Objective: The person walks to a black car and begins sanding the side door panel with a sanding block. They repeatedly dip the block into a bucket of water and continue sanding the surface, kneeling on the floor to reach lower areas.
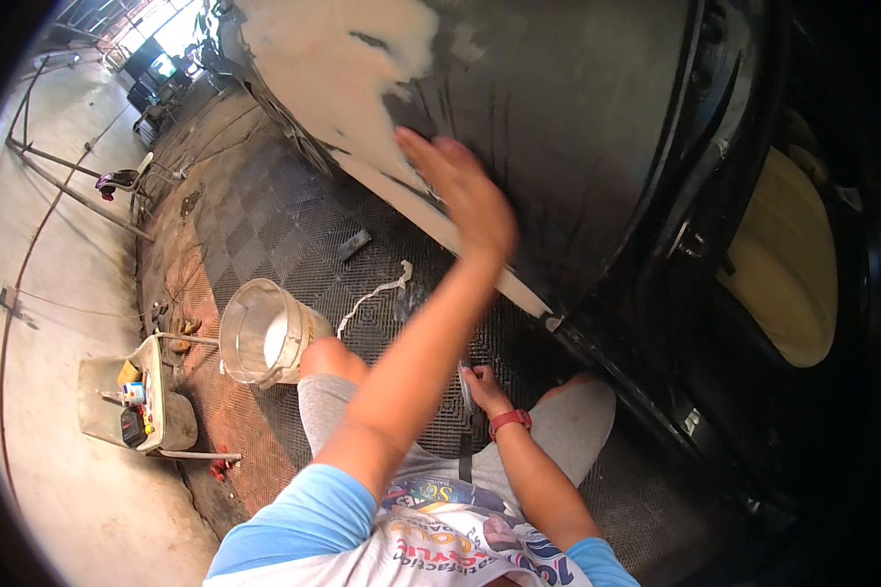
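My left hand (465, 201) is raised in front of a dark car body panel (558, 127), fingers stretched out and slightly blurred. Whether the palm rests on the surface or hovers just off it I cannot tell. Pale filler (333, 59) covers the panel's left part, with a pale strip along the lower edge. Low between my knees, my right hand (486, 389) is closed round a thin, greyish, flat strip-like tool (466, 391), its exact kind unclear. A red watch circles that wrist.
Left of my knee stands a translucent bucket (233, 338) with something white inside. Beyond it, a pale tub (181, 416) holds bottles and small items by the wall. A dark block (354, 245) and a crumpled white strip (372, 293) lie on the ribbed floor mat. An open car interior is on the right.
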